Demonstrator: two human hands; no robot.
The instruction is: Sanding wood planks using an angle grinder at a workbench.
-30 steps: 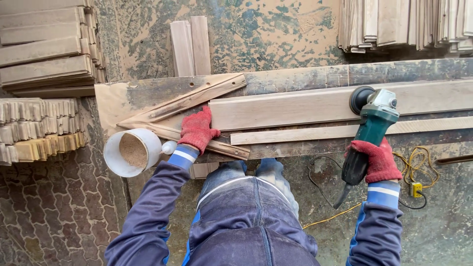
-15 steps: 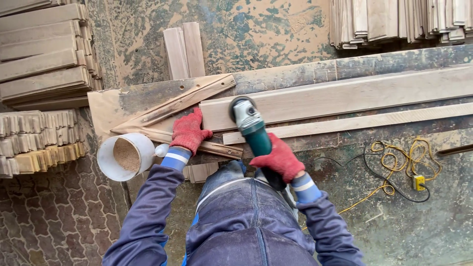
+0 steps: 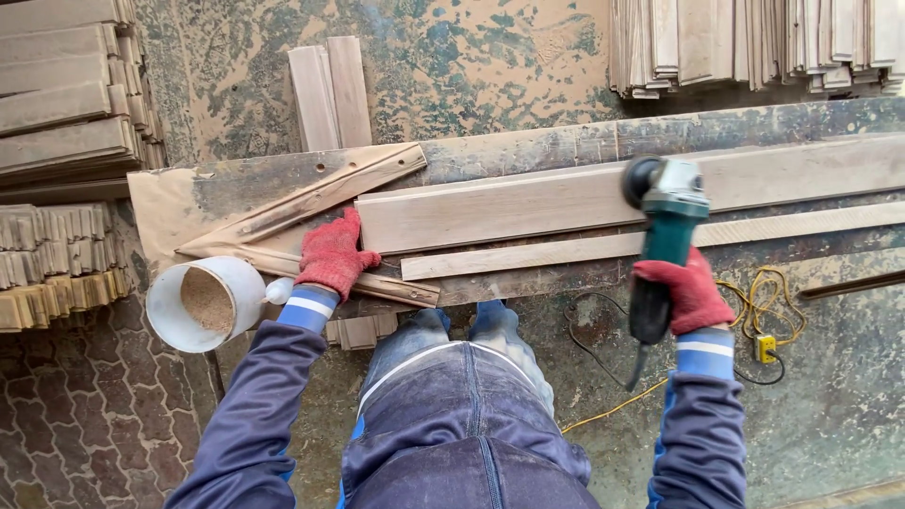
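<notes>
My right hand (image 3: pixel 686 290), in a red glove, grips a green angle grinder (image 3: pixel 664 222) whose disc end rests on a long pale wooden plank (image 3: pixel 509 209) lying across the workbench (image 3: pixel 528 149). My left hand (image 3: pixel 330 253), also red-gloved, presses flat on the bench just left of the plank's end, over thin wooden strips. A narrower strip (image 3: pixel 566 250) lies in front of the plank.
A white bucket of sawdust (image 3: pixel 200 302) hangs at the bench's left corner. Stacks of wooden boards (image 3: pixel 66 104) stand at left and more boards (image 3: pixel 754 42) at top right. A yellow cable with a plug (image 3: pixel 764 344) lies on the dusty floor at right.
My right hand swept the grinder left along the plank to its end, then back right to the middle. My left hand stayed put.
</notes>
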